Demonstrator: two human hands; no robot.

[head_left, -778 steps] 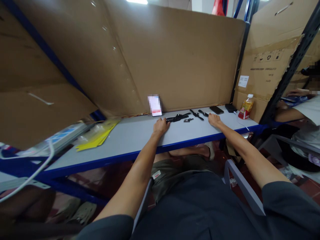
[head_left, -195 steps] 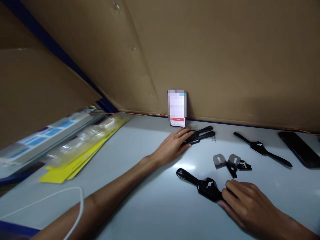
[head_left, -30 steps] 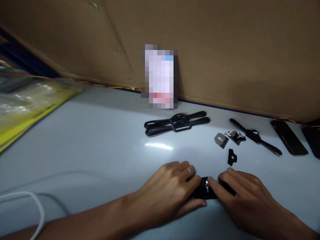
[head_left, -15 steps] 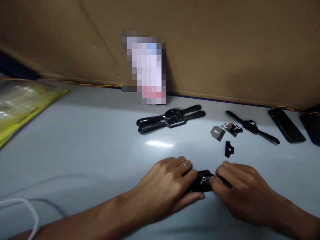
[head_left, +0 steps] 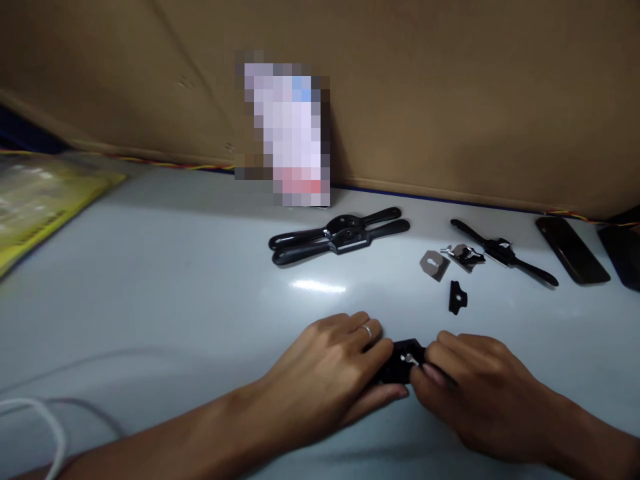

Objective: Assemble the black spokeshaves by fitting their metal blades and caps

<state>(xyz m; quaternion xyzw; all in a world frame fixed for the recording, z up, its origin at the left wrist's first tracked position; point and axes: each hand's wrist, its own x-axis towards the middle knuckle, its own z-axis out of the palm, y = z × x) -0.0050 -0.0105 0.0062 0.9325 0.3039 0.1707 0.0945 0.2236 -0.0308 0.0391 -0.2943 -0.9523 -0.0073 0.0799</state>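
Observation:
My left hand (head_left: 343,363) is closed round one side of a black spokeshave (head_left: 399,363) low on the table, its thumb along the near edge. At the other side, my right hand (head_left: 467,387) is closed on the same spokeshave, its thumb beside a small silver screw (head_left: 411,359) at the middle of the body. Both handles are mostly hidden under my hands. Just beyond lies a loose black cap plate (head_left: 457,297). Further back are a grey slotted blade (head_left: 434,265) and a small cluster of metal parts (head_left: 465,256).
Two black spokeshaves (head_left: 345,237) lie together at the back. Another spokeshave (head_left: 504,252) and a dark phone (head_left: 573,250) lie at the right. A yellow-edged plastic bag (head_left: 55,207) is at the left, a white cable (head_left: 55,420) at lower left. A cardboard wall (head_left: 450,100) closes the back.
My right thumb and fingers have shifted slightly left and down, and the silver screw has turned to a different angle. The left hand keeps its hold on the spokeshave.

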